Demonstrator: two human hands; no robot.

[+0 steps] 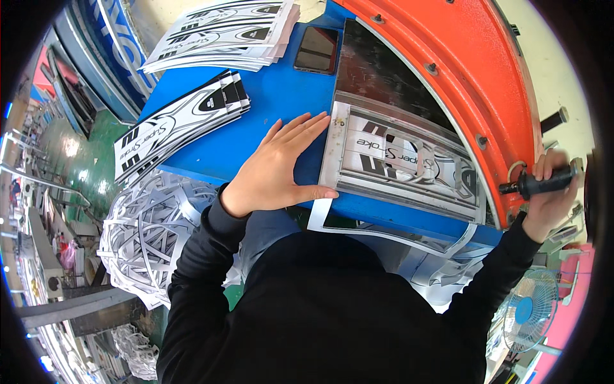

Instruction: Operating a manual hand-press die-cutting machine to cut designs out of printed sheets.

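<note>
My left hand (275, 168) lies with its fingers spread on the left edge of a clear, framed cutting die (331, 153). Beneath the die shows a printed sheet (409, 153) with black and white graphics. A white paper strip (384, 235) hangs from the die's near edge over the table front. My right hand (551, 195) is wrapped round a black handle (547, 184) on the side of a red press head (460, 70). The press head stands over the far right part of the dark cutting pad (384, 70), beside the die.
A stack of printed sheets (224, 38) lies on the blue table (272, 86), with cut printed pieces (182, 125) nearer. A phone (317, 49) rests by the pad. Paper offcuts (150, 237) heap at the left below the table. A fan (529, 310) stands at the right.
</note>
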